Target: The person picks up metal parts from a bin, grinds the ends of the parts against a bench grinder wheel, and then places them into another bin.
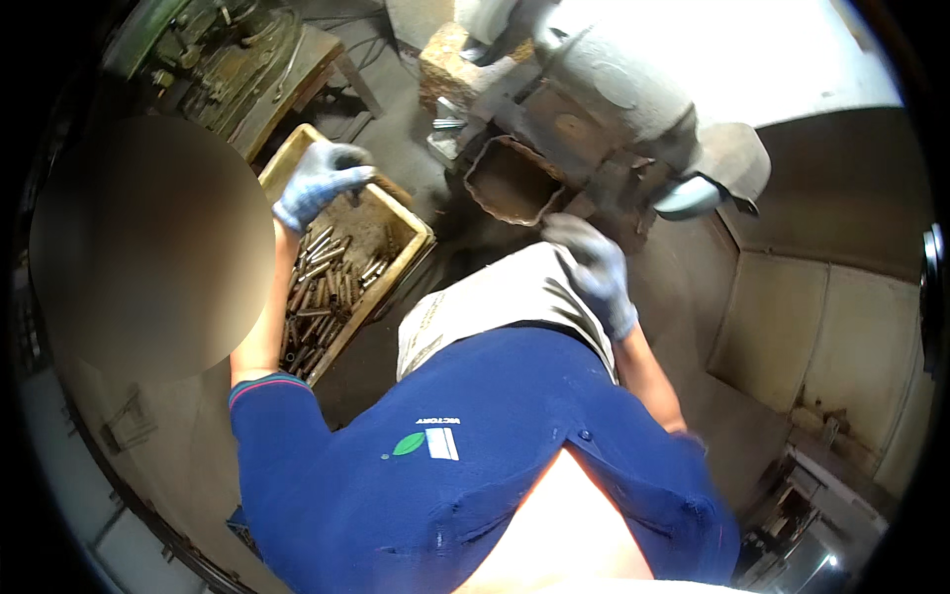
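Grey machine housing (614,79) at top, rusted hopper (515,180) beneath, yellow crate (401,213) of metal rods (322,287) at left, left hand (319,181) gloved, curled above rods, contents indeterminable, right hand (592,267) gloved, blurred, near hopper, grip indeterminable

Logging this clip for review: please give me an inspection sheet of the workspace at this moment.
Surface: dusty grey floor, no table seen.
Job's things: wooden tray filled with short metal tubes.
Clutter: rusty open box by a grey machine; green machine at upper left.
Grippers: left hand, gloved, over the tray's far end; right hand, gloved, near the rusty box; what either holds is unclear.
Cables: dark cable on the floor.
Surroundings: beige panels at right.
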Demonstrator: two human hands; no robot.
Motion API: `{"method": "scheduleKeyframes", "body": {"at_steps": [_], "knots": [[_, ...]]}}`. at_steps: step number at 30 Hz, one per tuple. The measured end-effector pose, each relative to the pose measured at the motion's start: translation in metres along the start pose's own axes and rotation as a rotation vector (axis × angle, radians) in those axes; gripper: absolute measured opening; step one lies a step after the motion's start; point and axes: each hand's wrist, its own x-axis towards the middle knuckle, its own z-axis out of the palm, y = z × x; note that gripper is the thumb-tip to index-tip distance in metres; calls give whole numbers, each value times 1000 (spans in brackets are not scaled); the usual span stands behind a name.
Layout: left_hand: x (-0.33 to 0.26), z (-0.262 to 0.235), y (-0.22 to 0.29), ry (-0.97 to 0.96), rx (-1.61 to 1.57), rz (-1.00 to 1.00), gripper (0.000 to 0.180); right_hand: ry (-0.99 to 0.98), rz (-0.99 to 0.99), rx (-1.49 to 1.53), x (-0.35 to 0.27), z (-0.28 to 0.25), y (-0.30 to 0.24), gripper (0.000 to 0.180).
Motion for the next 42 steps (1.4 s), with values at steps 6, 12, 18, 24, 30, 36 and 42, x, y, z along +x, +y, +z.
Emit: {"method": "scheduleKeyframes", "body": {"at_steps": [6, 12, 18, 24, 30, 36, 42], "knots": [[44, 96, 86, -490, -43, 140, 21, -196, -146, 89, 64, 19, -44, 19], [67, 154, 106, -303, -61, 234, 31, 126, 56, 562, 11, -11, -20, 22], [56, 211, 71, -513, -681, 9, 40, 357, -55, 792, -18, -26, -5, 29], [64, 245, 82, -346, -538, 42, 24, 683, 54, 218, -47, -41, -2, 17], [77, 262, 80, -410, -394, 94, 22, 822, 39, -153, -59, -38, -1, 19], [96, 278, 75, -611, -495, -24, 27, 909, 28, -137, -68, -45, 18, 16], [109, 292, 82, -622, -590, -115, 22, 994, 92, -59, -75, -43, 34, 16]]}}
